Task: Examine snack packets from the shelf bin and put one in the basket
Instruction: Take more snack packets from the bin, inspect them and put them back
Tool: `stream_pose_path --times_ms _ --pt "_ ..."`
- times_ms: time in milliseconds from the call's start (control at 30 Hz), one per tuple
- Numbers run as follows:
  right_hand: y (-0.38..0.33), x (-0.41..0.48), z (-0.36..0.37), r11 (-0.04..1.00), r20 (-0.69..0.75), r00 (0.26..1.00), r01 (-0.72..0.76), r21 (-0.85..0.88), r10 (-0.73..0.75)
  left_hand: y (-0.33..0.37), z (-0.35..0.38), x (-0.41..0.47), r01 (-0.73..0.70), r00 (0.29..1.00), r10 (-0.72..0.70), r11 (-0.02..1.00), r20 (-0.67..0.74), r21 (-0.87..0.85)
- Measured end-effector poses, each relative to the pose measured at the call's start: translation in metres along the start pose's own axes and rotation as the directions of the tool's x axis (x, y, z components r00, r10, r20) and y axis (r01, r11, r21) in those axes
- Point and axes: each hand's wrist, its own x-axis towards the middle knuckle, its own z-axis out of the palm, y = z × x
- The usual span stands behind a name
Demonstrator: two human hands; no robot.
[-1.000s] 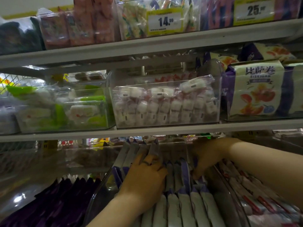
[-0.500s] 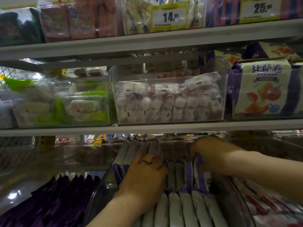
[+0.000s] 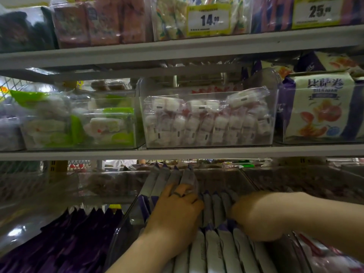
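A clear shelf bin [image 3: 122,228] on the lowest shelf holds rows of white snack packets with purple tops [image 3: 213,253]. My left hand [image 3: 175,212], a ring on one finger, presses several packets [image 3: 167,179] so that they lean toward the back of the bin. My right hand [image 3: 258,215] is in the bin's right half, blurred. Its curled fingers dig between the packet tops [image 3: 216,203] and grip one there. The fingertips are hidden. No basket is in view.
Dark purple packets [image 3: 78,243] fill the bin to the left and red-white ones [image 3: 327,259] the bin to the right. Close above my hands runs a shelf edge [image 3: 177,152], which carries clear bins of white-pink sweets [image 3: 206,123] and green-white sweets [image 3: 78,125].
My right hand has moved from the back of the bin down and toward the front, into the middle row of packets. My left hand has stayed on the leaning packets.
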Motion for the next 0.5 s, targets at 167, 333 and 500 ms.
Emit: stream_pose_path --times_ms 167,333,500 --pt "-0.011 0.006 -0.007 0.999 0.08 0.997 0.002 -0.039 0.001 0.0 0.002 0.0 0.0 1.0 0.0 1.0 0.004 0.017" --pt "-0.013 0.018 -0.015 0.998 0.131 0.991 0.004 -0.062 0.005 0.0 0.001 0.0 0.019 0.999 -0.021 0.999 0.028 0.05" --pt "-0.014 0.003 -0.015 0.999 0.022 0.999 -0.037 -0.032 0.038 0.003 -0.015 0.002 -0.014 0.991 0.006 0.998 0.137 0.061"
